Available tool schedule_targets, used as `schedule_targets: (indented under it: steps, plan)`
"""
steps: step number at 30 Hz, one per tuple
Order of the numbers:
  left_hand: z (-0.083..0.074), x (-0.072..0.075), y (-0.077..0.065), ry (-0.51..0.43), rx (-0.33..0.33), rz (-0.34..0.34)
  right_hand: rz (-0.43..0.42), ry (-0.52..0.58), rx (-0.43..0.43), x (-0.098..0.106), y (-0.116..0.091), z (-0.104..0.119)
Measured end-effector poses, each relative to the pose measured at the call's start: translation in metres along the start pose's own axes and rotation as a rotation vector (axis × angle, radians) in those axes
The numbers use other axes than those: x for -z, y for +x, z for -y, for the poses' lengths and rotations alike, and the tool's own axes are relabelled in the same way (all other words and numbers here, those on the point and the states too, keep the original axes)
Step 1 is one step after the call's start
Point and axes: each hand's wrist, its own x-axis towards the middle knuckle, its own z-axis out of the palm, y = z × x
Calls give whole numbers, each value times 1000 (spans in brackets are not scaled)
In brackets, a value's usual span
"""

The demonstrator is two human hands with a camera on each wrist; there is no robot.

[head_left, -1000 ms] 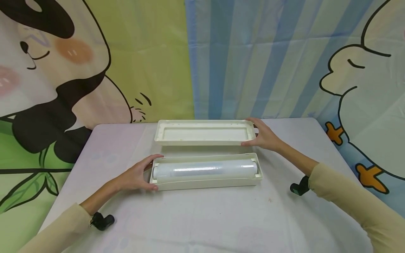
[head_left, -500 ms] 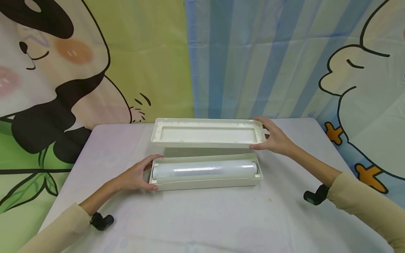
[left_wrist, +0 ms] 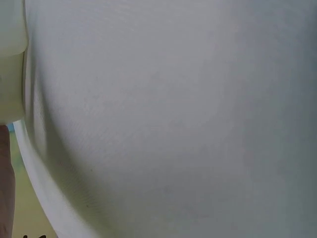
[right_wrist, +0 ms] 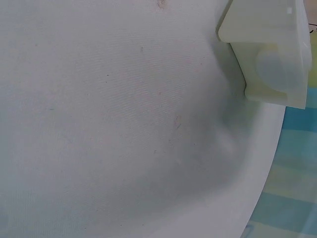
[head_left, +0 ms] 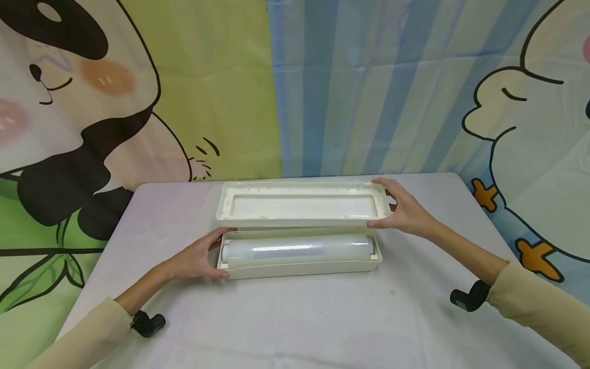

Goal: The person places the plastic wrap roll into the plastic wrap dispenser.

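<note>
A long, off-white cling film box (head_left: 304, 269) lies on the table with a roll of cling film (head_left: 299, 248) inside. My left hand (head_left: 195, 256) grips the box's left end, thumb at the front and fingers at the back. Behind the box, my right hand (head_left: 405, 210) holds the matching lid (head_left: 304, 223) by its right end. The lid is tilted, its hollow inside facing me, and its lower edge overlaps the box's back rim in the head view. One end of the box (right_wrist: 270, 94) shows in the right wrist view; the left wrist view catches only its other end (left_wrist: 11, 89).
A white cloth covers the table (head_left: 295, 323). Printed curtains with cartoon animals (head_left: 221, 87) hang close behind its back edge. Black wrist cameras are strapped at both sleeves.
My right hand first carried the lid rightward and a little up, then brought it down and nearer to the box. The left hand and the box have stayed in place.
</note>
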Motion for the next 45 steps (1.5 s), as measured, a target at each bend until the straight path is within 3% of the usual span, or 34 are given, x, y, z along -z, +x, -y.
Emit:
schedule_targets:
  steps: [6,11,15,24,30,34,39,41,45]
  plan:
    - [2,10,1,-152,-61,27,6,16,3,-2,-4,2]
    - [-6,30,11,-302,-168,-30,11,24,14,-3,-5,4]
    - [-18,45,21,-395,-203,-60,13,24,30,-4,-4,5]
    - [-34,55,29,-265,-105,-104,12,10,49,-3,-4,9]
    - [-34,50,29,-245,-110,-115,74,61,13,1,-3,12]
    - [-32,48,28,-240,-101,-121,156,203,-93,6,-3,18]
    - [-34,50,26,-240,-95,-133,318,618,-217,11,5,31]
    - [-36,52,27,-226,-101,-135,413,803,-309,14,11,33]
    - [-39,54,27,-202,-108,-132,548,952,-510,20,17,34]
